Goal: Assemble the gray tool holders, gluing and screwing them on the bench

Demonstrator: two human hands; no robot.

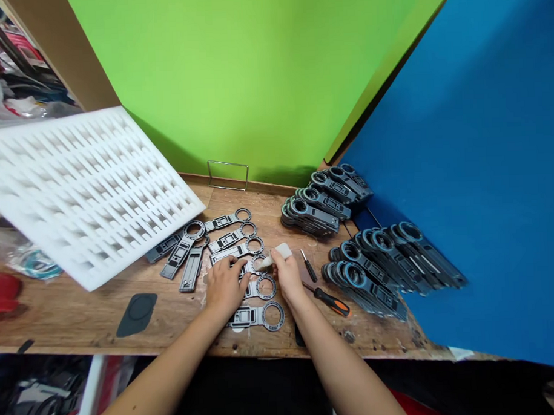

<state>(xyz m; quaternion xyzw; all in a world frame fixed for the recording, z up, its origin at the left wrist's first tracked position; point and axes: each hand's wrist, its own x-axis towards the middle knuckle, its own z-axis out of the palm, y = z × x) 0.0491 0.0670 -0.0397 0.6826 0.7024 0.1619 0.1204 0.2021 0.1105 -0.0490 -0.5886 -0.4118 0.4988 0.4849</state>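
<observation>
Several flat grey plastic parts with ring ends lie in rows on the wooden table. My left hand rests flat on one of these parts, fingers spread, holding it down. My right hand is closed around a small white tube, whose tip points at the ring end of the part under my left hand. Two more ringed parts lie just in front of my hands.
A white foam tray with slots leans over the table's left side. Stacks of assembled grey parts with blue rings sit at right. Two screwdrivers lie beside my right hand. A dark flat piece lies front left.
</observation>
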